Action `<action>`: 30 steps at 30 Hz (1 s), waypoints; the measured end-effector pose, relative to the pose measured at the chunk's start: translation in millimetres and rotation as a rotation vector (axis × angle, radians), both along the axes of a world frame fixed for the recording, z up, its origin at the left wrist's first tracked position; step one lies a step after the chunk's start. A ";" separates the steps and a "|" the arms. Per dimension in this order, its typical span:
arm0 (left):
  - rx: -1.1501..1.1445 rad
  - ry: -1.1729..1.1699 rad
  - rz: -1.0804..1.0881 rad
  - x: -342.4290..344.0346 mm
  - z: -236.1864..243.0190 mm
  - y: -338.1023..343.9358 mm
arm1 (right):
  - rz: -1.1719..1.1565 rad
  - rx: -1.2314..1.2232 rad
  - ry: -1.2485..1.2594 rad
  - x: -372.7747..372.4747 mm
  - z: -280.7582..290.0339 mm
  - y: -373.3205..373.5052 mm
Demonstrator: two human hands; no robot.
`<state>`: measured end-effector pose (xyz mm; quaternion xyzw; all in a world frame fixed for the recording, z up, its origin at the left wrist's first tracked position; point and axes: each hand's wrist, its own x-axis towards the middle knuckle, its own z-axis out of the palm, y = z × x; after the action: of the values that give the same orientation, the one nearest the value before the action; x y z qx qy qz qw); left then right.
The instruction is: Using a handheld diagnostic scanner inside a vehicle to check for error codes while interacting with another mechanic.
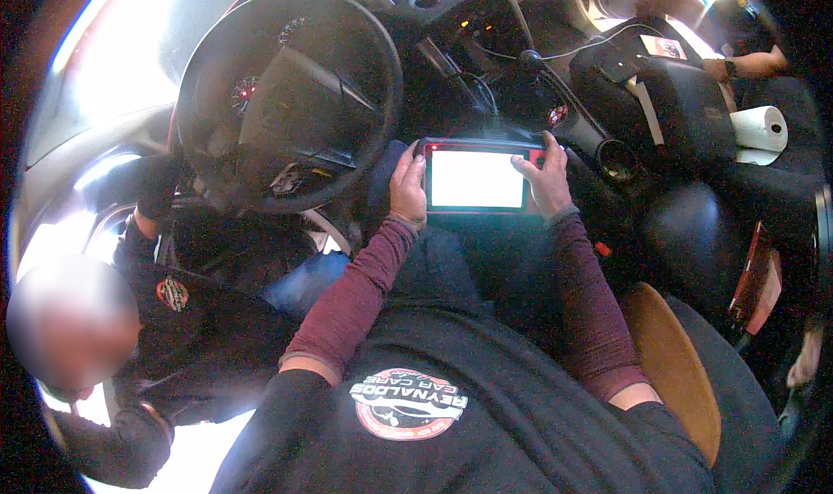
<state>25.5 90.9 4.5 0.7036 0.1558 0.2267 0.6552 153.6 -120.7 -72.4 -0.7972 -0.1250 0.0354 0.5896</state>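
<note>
I am seated in a car with a tablet-like handheld device (476,180) held up in front of me. Its casing is black and red, and its bright screen is washed out white. My left hand (408,187) grips the left edge, the thumb along the front. At the right edge my right hand (549,180) is closed around the casing, and its thumb reaches over the screen's upper right corner. The fingers behind the device are mostly hidden. Burgundy sleeves cover both my forearms.
The steering wheel (291,99) stands to the left, close to my left hand. A co-worker in black (204,294) leans in there. Right of the console are a white cable (599,41), a paper towel roll (762,129) and another person's arm (757,63).
</note>
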 end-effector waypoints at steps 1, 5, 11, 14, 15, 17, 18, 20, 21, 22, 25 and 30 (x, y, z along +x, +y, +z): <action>0.005 0.001 0.005 -0.3 -1.0 0.6 | 0.005 0.005 0.001 -1.2 2.6 -0.1; 0.014 -0.037 -0.020 -0.2 0.3 -2.6 | -0.006 0.027 -0.027 -2.4 3.1 -3.2; 0.050 -0.012 -0.012 -0.2 7.1 -7.2 | -0.007 -0.044 -0.053 -3.6 4.0 -3.3; 0.023 -0.022 -0.020 1.0 -0.2 -0.7 | -0.013 -0.054 -0.048 -3.6 2.2 -1.5; -0.008 -0.029 -0.026 1.2 -2.6 0.8 | -0.018 -0.055 -0.047 -3.7 2.5 -1.5; -0.015 -0.033 -0.026 1.0 -6.8 4.1 | -0.014 -0.051 -0.036 -3.1 3.6 -0.9; -0.023 -0.035 -0.028 1.3 -7.8 3.5 | -0.014 -0.049 -0.022 -3.2 4.0 -2.1; -0.025 -0.036 -0.022 1.8 -9.1 3.0 | 0.002 -0.019 0.002 -2.0 5.4 -4.2; -0.021 -0.040 -0.011 2.5 -7.1 0.9 | 0.023 0.017 0.024 -0.6 4.9 -5.3; 0.080 -0.024 0.016 -0.2 -3.4 -1.5 | 0.019 0.010 0.024 -0.5 3.4 -4.6; 0.010 -0.018 -0.017 -2.3 2.1 -1.6 | 0.011 -0.006 0.015 -2.9 2.2 -1.1; 0.133 -0.019 -0.004 -2.4 2.2 -3.5 | -0.047 -0.098 -0.086 -13.0 11.9 0.3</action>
<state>23.0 87.4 6.7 0.7436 0.1328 0.2422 0.6089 140.6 -120.4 -60.6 -0.8288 -0.1293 -0.0066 0.5444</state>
